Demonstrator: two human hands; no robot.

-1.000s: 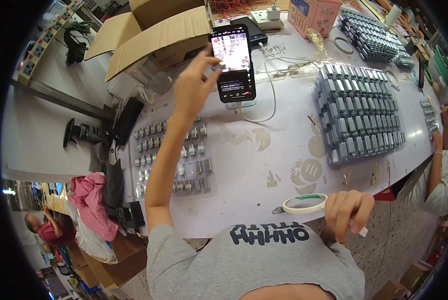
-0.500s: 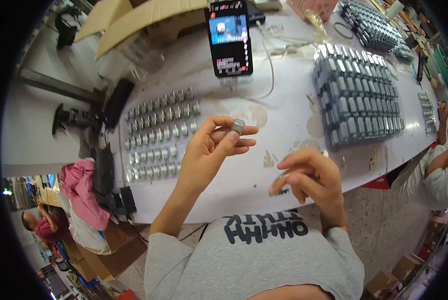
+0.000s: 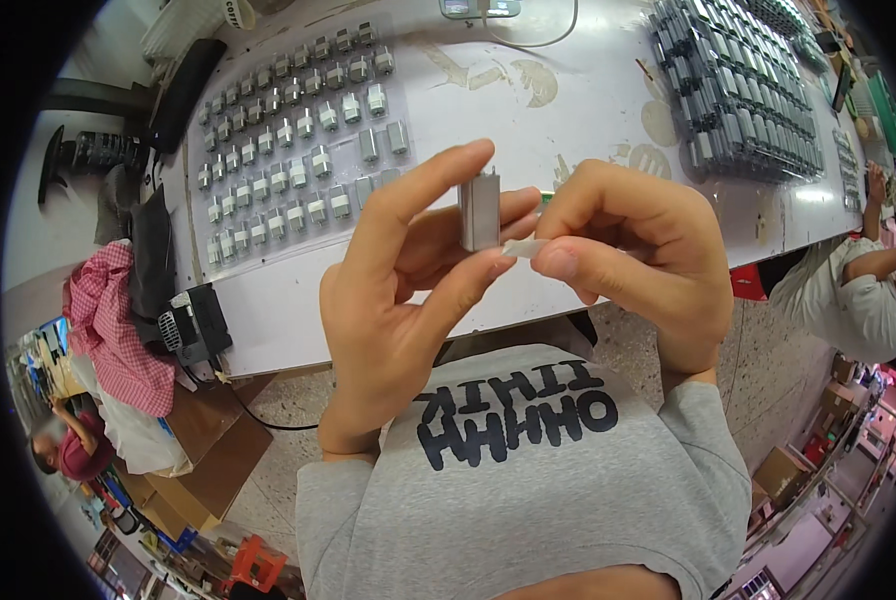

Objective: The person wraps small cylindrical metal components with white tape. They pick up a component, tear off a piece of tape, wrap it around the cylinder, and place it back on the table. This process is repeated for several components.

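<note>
My left hand [image 3: 398, 270] grips a small silver motor [image 3: 481, 212] between its fingers, upright, with a thin pin at its upper end. Close against its lower end, my right hand [image 3: 638, 245] pinches a small white strip [image 3: 521, 248] between thumb and forefinger. The tip of my left thumb meets the strip's other end. Something small and green [image 3: 547, 198] shows behind the right fingers, too covered to name. On the left, a clear plastic tray [image 3: 343, 155] carries rows of similar silver motors, many with a white band.
Stacked clear trays of silver parts [image 3: 738, 100] stand at the right of the white table [image 3: 448, 110]. A phone stand base [image 3: 480, 8] and white cable lie at the far edge. A black device [image 3: 196, 325] sits at the left edge. Another person [image 3: 848, 290] works at far right.
My hands have come together and closer to my view; the right now holds a white strip against the motor's lower end. The view has shifted, with the phone screen out of it.
</note>
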